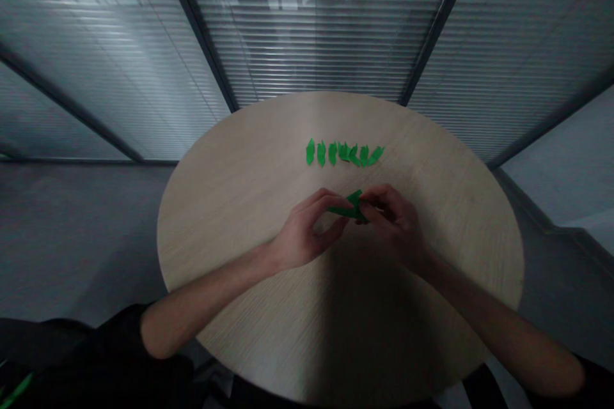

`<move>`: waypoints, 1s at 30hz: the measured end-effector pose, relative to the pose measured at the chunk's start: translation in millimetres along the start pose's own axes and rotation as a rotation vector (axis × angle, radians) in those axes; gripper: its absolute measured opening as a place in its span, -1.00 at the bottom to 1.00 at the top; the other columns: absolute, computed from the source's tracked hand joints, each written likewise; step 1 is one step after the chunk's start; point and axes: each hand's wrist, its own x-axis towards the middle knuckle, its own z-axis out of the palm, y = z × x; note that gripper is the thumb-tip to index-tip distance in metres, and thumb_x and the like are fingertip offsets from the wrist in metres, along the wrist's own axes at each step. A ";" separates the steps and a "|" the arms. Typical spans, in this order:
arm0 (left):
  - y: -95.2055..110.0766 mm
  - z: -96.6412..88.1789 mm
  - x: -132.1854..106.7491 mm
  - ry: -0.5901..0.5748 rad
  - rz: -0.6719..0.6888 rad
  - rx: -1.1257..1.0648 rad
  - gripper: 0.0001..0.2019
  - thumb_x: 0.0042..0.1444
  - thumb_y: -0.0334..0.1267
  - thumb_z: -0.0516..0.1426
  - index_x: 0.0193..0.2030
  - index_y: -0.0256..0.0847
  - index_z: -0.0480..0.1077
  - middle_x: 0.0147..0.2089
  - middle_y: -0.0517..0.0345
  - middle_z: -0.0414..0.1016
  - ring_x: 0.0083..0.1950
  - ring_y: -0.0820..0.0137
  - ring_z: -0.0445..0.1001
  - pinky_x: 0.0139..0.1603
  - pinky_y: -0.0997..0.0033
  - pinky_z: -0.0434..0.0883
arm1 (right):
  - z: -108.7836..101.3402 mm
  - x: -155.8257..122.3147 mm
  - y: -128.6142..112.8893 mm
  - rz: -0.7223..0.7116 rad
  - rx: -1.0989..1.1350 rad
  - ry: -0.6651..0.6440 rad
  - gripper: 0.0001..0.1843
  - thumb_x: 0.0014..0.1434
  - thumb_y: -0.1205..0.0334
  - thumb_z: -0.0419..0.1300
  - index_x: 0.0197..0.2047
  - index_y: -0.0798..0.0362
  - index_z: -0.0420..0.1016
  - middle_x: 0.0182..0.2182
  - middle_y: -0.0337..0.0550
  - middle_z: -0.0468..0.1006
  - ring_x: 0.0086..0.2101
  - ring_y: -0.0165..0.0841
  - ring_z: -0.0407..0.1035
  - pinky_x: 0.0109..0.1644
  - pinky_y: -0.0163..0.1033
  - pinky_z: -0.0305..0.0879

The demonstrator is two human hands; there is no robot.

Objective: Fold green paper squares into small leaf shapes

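Note:
A small piece of folded green paper [352, 208] is held just above the middle of the round wooden table [240, 204]. My left hand [307, 230] pinches its left end with curled fingers. My right hand [391, 217] grips its right end, fingers closed over it. Both hands meet at the paper, which is partly hidden by the fingers. Beyond the hands, a row of several folded green paper shapes [343, 153] lies on the table.
The table's far edge stands close to glass walls with closed horizontal blinds [311, 32] and dark frames. Grey floor surrounds the table on both sides. Something green [16, 388] shows at the bottom left corner.

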 end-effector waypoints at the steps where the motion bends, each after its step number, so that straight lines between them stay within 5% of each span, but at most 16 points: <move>1: 0.3 0.5 0.5 0.009 -0.008 -0.007 -0.82 0.33 -0.40 0.21 0.04 -0.19 0.50 -0.06 -0.02 0.60 -0.07 0.32 0.62 -0.04 0.28 0.58 | 0.0 -0.3 0.3 0.000 -0.014 -0.010 -0.78 0.31 0.02 0.35 -0.17 -0.03 0.50 -0.29 -0.21 0.61 -0.37 -0.37 0.56 -0.30 -0.24 0.61; 8: -2.2 2.2 -0.7 0.070 -0.148 -0.047 -0.89 0.36 -0.37 0.19 -0.01 -0.23 0.50 -0.10 0.00 0.64 -0.12 0.36 0.63 -0.05 0.34 0.58 | -0.9 -3.1 0.4 -0.041 -0.121 -0.070 -0.84 0.29 0.14 0.34 -0.08 -0.04 0.58 -0.23 -0.17 0.67 -0.32 -0.35 0.57 -0.22 -0.20 0.60; 15: -3.2 4.5 -1.2 0.100 -0.280 -0.151 -0.86 0.37 -0.25 0.22 0.00 -0.22 0.51 -0.10 0.03 0.66 -0.13 0.35 0.65 -0.04 0.34 0.61 | -2.0 -4.1 -1.5 -0.105 -0.207 -0.062 -0.70 0.19 0.19 0.42 -0.01 -0.07 0.55 -0.16 -0.17 0.69 -0.22 -0.31 0.62 -0.13 -0.19 0.57; 30: -5.6 6.5 -1.4 0.123 -0.239 -0.195 -0.78 0.30 -0.41 0.23 0.06 -0.22 0.48 -0.02 0.02 0.62 -0.08 0.37 0.64 -0.02 0.35 0.63 | -2.0 -3.0 -0.4 -0.099 -0.115 -0.089 -0.77 0.21 0.25 0.37 -0.05 -0.08 0.55 -0.20 -0.22 0.69 -0.25 -0.34 0.62 -0.11 -0.21 0.59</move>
